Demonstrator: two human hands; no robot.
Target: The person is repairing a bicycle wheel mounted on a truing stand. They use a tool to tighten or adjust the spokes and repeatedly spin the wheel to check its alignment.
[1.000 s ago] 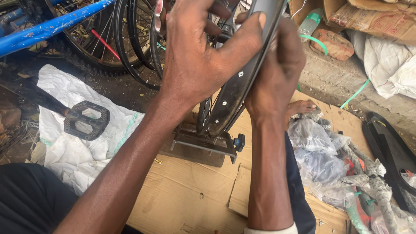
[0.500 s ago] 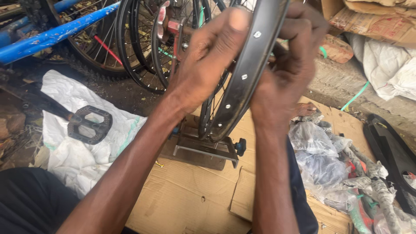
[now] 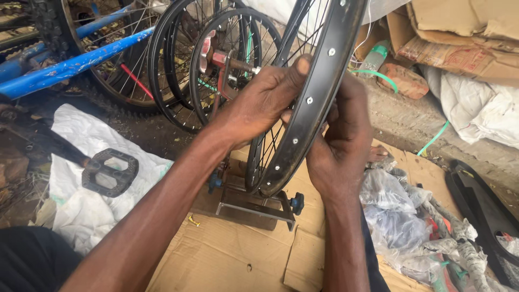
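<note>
Flattened cardboard sheet (image 3: 238, 265), nearest the viewer, laid on the ground as a work mat; it carries a small metal truing stand (image 3: 254, 203) with blue-black knobs at its feet, seemingly to keep the stand off the dirt. Black bicycle wheel rim (image 3: 316, 103), standing upright on edge with its lower arc set down in the stand and its top running out of view; spoke holes and nipples show along its inner channel, which faces the camera. Left hand (image 3: 259, 105), grip closed about the rim's left flank, thumb lying along the channel and fingers curled in among the spokes, a hold that steadies the rim and appears to let the fingers work the spokes. Right hand (image 3: 340, 146), grip closed on the rim's right flank, palm against the outer wall, bracing against the left hand. White woven sack (image 3: 70, 211), spread on the ground to the left, with a black platform pedal (image 3: 111, 172) on its crank arm lying over it. Heap of crumpled clear plastic bags (image 3: 400, 216) to the right, beside a black tyre (image 3: 481, 208) lying flat. Farther back, several spoked black wheels (image 3: 216, 65) leaning upright together, a blue bicycle frame (image 3: 70, 65) at far left, and folded cardboard boxes (image 3: 459, 38) stacked at upper right.
</note>
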